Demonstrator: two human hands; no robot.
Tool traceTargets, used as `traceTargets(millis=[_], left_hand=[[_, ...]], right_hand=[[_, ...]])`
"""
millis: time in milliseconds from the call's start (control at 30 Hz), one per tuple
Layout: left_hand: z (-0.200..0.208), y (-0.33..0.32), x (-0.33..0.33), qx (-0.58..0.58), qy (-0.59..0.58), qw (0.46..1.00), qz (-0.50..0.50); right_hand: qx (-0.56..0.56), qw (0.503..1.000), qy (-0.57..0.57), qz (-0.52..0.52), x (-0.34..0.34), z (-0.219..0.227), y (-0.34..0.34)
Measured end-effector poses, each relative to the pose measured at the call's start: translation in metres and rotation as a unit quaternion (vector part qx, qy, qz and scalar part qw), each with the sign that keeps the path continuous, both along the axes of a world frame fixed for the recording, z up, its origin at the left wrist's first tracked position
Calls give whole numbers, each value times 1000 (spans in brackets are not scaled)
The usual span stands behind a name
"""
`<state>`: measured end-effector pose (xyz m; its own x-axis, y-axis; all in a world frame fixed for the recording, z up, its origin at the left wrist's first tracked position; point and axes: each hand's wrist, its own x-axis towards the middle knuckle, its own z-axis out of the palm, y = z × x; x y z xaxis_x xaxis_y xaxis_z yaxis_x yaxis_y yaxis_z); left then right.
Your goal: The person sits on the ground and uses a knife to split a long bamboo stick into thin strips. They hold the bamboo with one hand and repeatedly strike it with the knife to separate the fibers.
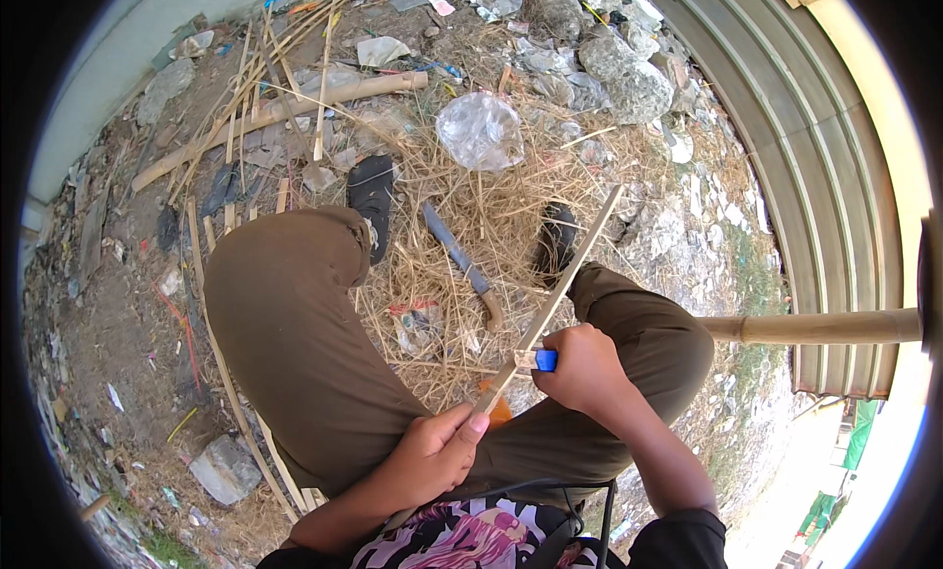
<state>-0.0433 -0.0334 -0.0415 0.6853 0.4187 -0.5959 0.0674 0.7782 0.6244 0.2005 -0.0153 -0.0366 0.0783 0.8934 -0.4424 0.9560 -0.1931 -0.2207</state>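
My left hand (439,458) is closed around the lower end of a pale bamboo strip (570,271), its thumb pressed along the side. The strip slants up and away to the right, over my right shin. My right hand (586,369) is wrapped round a small blue-handled tool (545,360). Its short, pale front part lies across the strip a little above my left hand; the fist hides most of the handle. On the ground between my feet lies a machete (454,247) with a dark blade and a wooden handle, touched by neither hand.
Straw and shavings (432,304) cover the ground between my bent legs. A thick bamboo pole (344,95) and several thin strips lie at the far left. Ahead are a clear plastic bag (479,132) and rocks (629,83). Corrugated sheeting (815,166) and a horizontal pole (825,326) stand right.
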Motion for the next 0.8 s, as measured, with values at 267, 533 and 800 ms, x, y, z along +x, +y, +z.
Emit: traceTargets(millis=[267,533,800], left_hand=[[4,-8,1,14,2,1000,4],[-4,-9,-2,76,25,997,-10],[-1,-7,-2,84,36,995,-27]], right_hand=[[107,932,108,-330,41,-10,40],[-20,993,64,-101,-18,6,-17],[62,976,-38,-204,72,-1,55]])
